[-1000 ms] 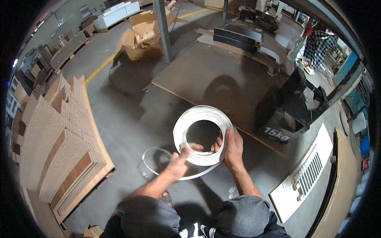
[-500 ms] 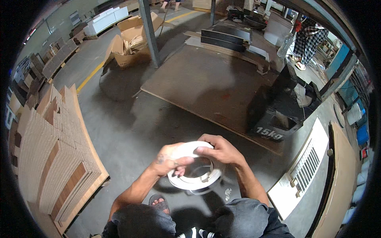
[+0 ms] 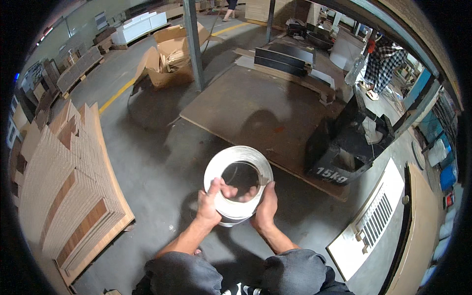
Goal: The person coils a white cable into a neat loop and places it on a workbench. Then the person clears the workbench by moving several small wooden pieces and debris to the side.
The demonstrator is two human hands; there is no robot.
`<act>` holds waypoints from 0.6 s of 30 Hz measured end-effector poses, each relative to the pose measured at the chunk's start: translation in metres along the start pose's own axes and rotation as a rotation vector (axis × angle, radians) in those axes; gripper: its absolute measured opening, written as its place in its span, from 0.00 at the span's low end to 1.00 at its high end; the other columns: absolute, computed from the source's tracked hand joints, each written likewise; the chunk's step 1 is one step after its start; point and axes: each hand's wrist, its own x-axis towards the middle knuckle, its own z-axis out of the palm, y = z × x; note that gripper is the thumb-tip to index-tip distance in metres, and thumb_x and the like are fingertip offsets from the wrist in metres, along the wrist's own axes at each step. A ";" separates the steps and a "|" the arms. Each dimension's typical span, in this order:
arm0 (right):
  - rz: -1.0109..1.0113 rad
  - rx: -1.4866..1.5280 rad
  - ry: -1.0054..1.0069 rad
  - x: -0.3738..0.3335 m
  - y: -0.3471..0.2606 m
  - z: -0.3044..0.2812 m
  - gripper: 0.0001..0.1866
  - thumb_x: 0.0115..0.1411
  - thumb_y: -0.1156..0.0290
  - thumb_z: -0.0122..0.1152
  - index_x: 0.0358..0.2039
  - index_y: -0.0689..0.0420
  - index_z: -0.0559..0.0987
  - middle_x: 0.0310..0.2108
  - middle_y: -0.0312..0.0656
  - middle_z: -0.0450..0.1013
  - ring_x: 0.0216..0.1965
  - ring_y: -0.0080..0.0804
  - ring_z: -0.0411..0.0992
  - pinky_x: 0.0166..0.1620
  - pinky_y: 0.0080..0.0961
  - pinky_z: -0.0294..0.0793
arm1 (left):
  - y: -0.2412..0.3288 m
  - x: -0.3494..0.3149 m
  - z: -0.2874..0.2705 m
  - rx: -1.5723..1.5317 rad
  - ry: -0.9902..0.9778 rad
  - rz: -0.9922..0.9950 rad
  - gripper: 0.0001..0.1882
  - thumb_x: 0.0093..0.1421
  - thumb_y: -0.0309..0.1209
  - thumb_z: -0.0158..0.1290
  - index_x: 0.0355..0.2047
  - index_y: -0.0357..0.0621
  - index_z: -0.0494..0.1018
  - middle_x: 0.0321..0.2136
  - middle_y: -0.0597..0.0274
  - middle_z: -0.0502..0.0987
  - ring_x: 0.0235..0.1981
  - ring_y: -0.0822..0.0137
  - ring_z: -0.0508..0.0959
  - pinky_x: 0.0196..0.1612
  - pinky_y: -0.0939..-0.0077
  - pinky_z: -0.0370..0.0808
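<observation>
Above my knees I hold a wide roll of white edge banding (image 3: 241, 153), its round open middle facing up toward me. My left hand (image 3: 210, 202) grips the lower left of the ring, with the thumb on top and fingertips showing through the hole. On the lower right, my right hand (image 3: 265, 204) is closed round the rim, its fingers reaching underneath and into the hole. A small brownish patch of tape (image 3: 264, 181) sits on the ring near the right thumb. Part of the strip hangs slightly loose under the near edge.
Stacked wood panels (image 3: 83, 196) stand at the left. Ahead lies a low brown board (image 3: 236, 103) carrying a black weight block (image 3: 339, 152). A white slotted panel (image 3: 371, 216) lies at the right. Farther back are a metal post (image 3: 193, 49), a carton of scraps (image 3: 169, 73) and a person in checked clothing (image 3: 386, 64).
The roll has moved forward, away from my body, and turned its hole more fully toward me. My hands have shifted from its top to its lower left and right sides.
</observation>
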 end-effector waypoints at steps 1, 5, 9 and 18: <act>0.060 0.039 0.030 0.008 -0.005 -0.004 0.26 0.73 0.46 0.38 0.47 0.61 0.67 0.24 0.41 0.68 0.22 0.31 0.70 0.28 0.34 0.77 | -0.006 -0.004 -0.002 0.097 0.024 0.014 0.16 0.67 0.43 0.56 0.34 0.41 0.74 0.28 0.61 0.79 0.32 0.66 0.79 0.43 0.66 0.77; 0.126 -0.164 -0.130 0.027 -0.051 -0.030 0.24 0.70 0.45 0.47 0.40 0.58 0.68 0.20 0.36 0.64 0.16 0.25 0.63 0.22 0.28 0.69 | 0.015 -0.006 -0.034 0.629 -0.224 -0.216 0.31 0.62 0.47 0.61 0.56 0.38 0.70 0.52 0.57 0.75 0.53 0.67 0.73 0.57 0.70 0.70; 0.299 -0.775 -0.674 0.033 -0.084 -0.033 0.19 0.70 0.54 0.53 0.38 0.59 0.73 0.20 0.34 0.67 0.18 0.22 0.67 0.21 0.22 0.68 | 0.063 0.020 -0.011 0.947 -0.440 -0.063 0.43 0.57 0.42 0.66 0.67 0.40 0.57 0.58 0.50 0.70 0.60 0.61 0.70 0.60 0.65 0.70; 0.346 -0.791 -0.997 0.032 -0.076 -0.012 0.24 0.71 0.50 0.51 0.38 0.61 0.76 0.25 0.36 0.73 0.23 0.21 0.71 0.27 0.23 0.71 | 0.046 -0.010 0.022 0.666 -0.482 -0.525 0.23 0.61 0.35 0.62 0.51 0.34 0.72 0.24 0.64 0.76 0.18 0.76 0.74 0.22 0.79 0.76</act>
